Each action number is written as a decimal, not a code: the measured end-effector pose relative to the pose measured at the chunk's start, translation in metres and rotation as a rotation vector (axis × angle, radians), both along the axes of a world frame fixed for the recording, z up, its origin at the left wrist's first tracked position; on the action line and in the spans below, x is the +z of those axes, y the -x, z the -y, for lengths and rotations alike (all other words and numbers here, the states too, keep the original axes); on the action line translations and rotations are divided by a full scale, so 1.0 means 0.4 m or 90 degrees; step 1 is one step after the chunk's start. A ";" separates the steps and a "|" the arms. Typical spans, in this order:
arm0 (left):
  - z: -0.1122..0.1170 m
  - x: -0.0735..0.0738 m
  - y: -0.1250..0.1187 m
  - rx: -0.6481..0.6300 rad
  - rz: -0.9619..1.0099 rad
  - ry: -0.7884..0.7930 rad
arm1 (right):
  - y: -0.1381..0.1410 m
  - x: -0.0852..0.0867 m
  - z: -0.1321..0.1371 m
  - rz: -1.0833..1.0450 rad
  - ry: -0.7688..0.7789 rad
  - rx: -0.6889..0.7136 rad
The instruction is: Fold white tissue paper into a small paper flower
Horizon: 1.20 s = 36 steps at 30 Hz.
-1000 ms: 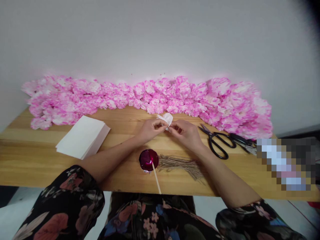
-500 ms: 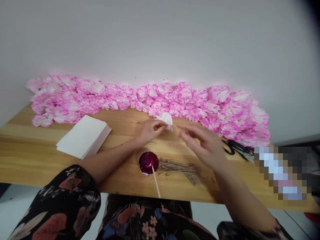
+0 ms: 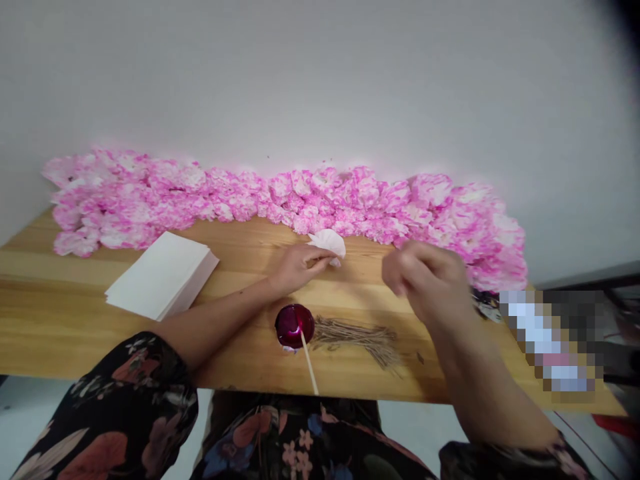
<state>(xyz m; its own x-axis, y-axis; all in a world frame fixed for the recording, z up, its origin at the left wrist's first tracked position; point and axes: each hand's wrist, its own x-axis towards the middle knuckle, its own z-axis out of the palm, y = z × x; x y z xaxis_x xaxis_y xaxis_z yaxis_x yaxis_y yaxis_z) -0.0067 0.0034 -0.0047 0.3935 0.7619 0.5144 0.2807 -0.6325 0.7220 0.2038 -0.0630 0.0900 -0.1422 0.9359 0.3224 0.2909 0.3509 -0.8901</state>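
Note:
My left hand (image 3: 299, 269) is closed in a pinch on a gathered piece of white tissue paper (image 3: 330, 243), held above the table's middle in front of the pink flowers. Fingers curled, my right hand (image 3: 431, 283) is a slightly blurred fist to the right of the paper, apart from it. Whatever may be in that fist is hidden. Below the hands is a small round dish of dark magenta liquid (image 3: 291, 325), a thin wooden stick (image 3: 309, 365) leaning out of it towards me. Beside the dish lies a bundle of brown twine pieces (image 3: 356, 337).
Pink-and-white paper flowers (image 3: 165, 190) line the table's back along the wall. On the left is a stack of white paper (image 3: 163, 272). Scissors (image 3: 487, 307) lie at the right, partly behind my right arm, near a pixelated patch. The wooden table's (image 3: 240, 365) front edge is close to me.
My right hand has moved right, away from the paper, and its fingers have curled into a fist. It covers more of the scissors. My left hand keeps its pinch on the paper.

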 end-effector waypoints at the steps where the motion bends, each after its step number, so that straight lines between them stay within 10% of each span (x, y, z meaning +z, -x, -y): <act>1: 0.000 -0.003 0.000 -0.001 -0.003 -0.016 | -0.006 -0.029 -0.041 0.036 0.005 -0.059; 8: -0.008 -0.008 0.004 -0.013 -0.067 -0.070 | -0.014 -0.177 -0.115 0.213 0.067 -0.051; 18: -0.008 -0.004 0.004 -0.010 -0.120 -0.035 | 0.021 -0.198 -0.113 0.013 0.184 -0.036; 36: -0.010 -0.007 0.004 0.010 -0.093 -0.030 | 0.019 -0.169 -0.101 0.124 0.121 -0.138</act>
